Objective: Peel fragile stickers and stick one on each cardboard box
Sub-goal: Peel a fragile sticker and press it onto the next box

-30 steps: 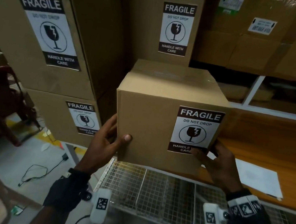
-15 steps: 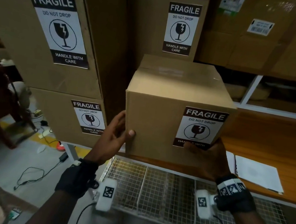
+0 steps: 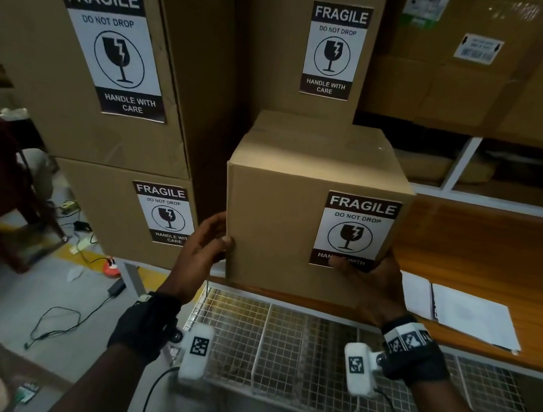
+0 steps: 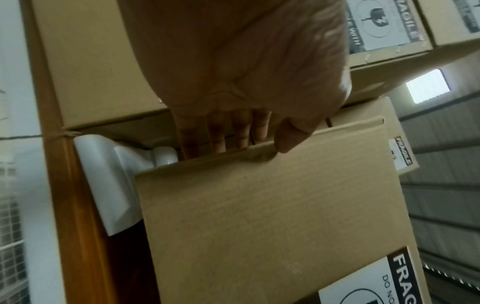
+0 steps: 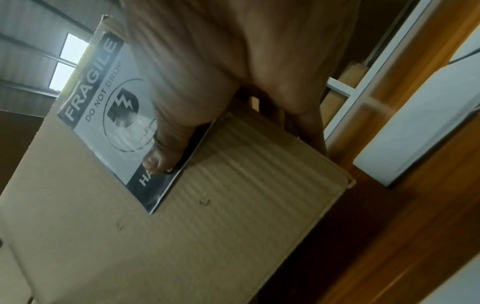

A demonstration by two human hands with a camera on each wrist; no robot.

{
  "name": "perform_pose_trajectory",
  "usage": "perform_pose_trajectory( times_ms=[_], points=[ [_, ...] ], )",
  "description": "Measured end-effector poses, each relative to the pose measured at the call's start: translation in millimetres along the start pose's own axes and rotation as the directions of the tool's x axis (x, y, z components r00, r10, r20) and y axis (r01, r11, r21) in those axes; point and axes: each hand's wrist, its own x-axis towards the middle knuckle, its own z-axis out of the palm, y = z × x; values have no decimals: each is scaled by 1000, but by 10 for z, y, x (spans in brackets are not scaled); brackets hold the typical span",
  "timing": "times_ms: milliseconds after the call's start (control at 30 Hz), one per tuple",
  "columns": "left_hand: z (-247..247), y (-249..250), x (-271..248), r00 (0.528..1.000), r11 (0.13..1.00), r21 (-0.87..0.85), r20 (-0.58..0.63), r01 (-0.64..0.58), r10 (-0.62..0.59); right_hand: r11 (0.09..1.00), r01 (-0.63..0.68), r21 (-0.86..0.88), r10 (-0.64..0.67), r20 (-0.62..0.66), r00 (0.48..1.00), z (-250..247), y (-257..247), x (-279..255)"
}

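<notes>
Lifted higher, seemingly, the box (image 3: 281, 228) is clamped by both hands (image 3: 204, 247) (image 3: 372, 281) before stacked stickered cartons (image 3: 85, 60).

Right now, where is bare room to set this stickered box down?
The wooden tabletop is bare right of the held box, between the white shelf frame behind and the open notebook in front. Left is crowded: stacked stickered boxes stand close. Both the left hand and right hand grip the box.
</notes>
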Motion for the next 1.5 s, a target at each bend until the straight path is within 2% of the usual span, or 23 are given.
perform_pose_trajectory(
  times_ms=[100,267,400,500,567,633,767,867,967,1067,1200,1267,1333,1400,1500],
  points=[
    [18,-92,31,999,998,-52,-30,31,-33,1000,1,-23,-2,-21,1000,67,5,-21],
    [-12,-260,91,991,965,-256,-102,62,-91,1000,3,-15,-3,-28,1000,167,-8,-66],
    [23,-327,188,979,960,-258,-140,108,-148,1000,0,-12,0,-31,1000,233,4,-98],
    [58,-440,216,978,957,-238,-85,165,-190,1000,5,-14,-6,-40,999,254,21,-99],
    [51,-530,187,978,968,-164,-59,190,-202,1000,15,-22,-16,-47,999,267,49,-96],
    [60,-582,148,978,977,-103,-67,189,-196,1000,13,-22,-14,-51,999,281,84,-91],
    [89,-674,65,976,978,-95,-92,186,-195,1000,-4,-1,3,-56,998,333,130,-93],
    [74,-725,-16,975,985,-100,-164,137,-152,1000,-24,14,25,-66,998,384,148,-98],
    [16,-812,-85,968,1000,-14,-250,26,-28,999,-41,13,42,-74,996,461,163,-105],
    [-35,-971,-86,951,996,89,-310,18,11,998,-60,12,60,-71,996,537,184,-122],
    [-34,-1154,-115,963,946,325,-254,-2,90,998,-61,22,62,-53,997,570,186,-144],
    [17,-1211,-143,965,887,460,-246,35,90,998,-58,27,59,-49,997,570,164,-151],
    [81,-1275,-152,953,792,586,-304,175,14,998,-46,31,47,-49,998,565,163,-149],
    [126,-1327,-172,928,716,629,-365,303,-72,999,-41,25,43,-49,998,566,157,-152],
    [98,-1435,-159,932,680,686,-362,258,11,998,-43,35,45,-50,998,566,162,-146]
  ],
)
